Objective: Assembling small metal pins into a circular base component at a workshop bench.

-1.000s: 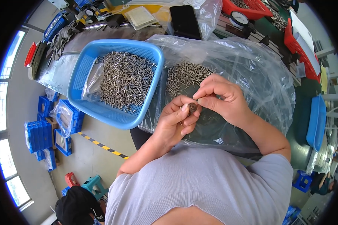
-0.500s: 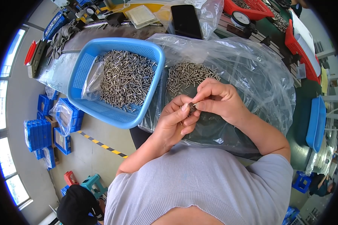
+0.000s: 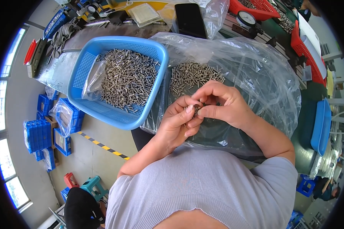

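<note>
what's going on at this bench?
A person's left hand holds a small round metal part; the right hand's fingertips are at it, their grip unclear. Beyond the hands lies a pile of small metal pins, near clear plastic. A blue basket at left holds many more.

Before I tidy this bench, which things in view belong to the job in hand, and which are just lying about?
In the job: left hand, right hand, dark round part; likely pin pile, blue basket.
Apparently lying about: black phone, dial gauge, pale square case.
</note>
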A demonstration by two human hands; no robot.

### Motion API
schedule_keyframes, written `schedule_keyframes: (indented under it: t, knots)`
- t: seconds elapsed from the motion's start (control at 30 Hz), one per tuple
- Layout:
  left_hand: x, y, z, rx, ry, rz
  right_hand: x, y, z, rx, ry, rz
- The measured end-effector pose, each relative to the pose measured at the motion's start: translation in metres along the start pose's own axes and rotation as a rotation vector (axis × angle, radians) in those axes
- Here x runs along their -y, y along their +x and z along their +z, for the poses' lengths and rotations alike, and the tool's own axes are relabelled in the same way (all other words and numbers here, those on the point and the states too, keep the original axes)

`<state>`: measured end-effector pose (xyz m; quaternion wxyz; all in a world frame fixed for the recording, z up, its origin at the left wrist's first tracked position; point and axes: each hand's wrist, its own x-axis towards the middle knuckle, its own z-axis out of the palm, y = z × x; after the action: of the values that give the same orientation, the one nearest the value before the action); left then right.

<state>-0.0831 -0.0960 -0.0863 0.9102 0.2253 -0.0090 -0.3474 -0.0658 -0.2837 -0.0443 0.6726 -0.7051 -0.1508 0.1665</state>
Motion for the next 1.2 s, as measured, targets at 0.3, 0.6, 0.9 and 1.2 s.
schedule_keyframes:
  t: [0.3, 0.6, 0.9, 1.2]
  knots:
    - [-0.002, 0.002, 0.004, 0.004, 0.011, -0.041, -0.001, 0.003, -0.007, 0.052, -0.127, -0.115]
    - [-0.001, 0.002, -0.002, 0.038, 0.037, -0.094, 0.004, 0.005, -0.009, 0.062, -0.314, -0.280]
    - [0.000, 0.001, 0.000, 0.024, 0.014, -0.060, 0.010, 0.004, -0.013, 0.019, -0.425, -0.422]
    - [-0.002, 0.002, -0.001, 0.054, -0.065, -0.019, -0.010, 0.009, -0.023, -0.133, -0.805, -0.325]
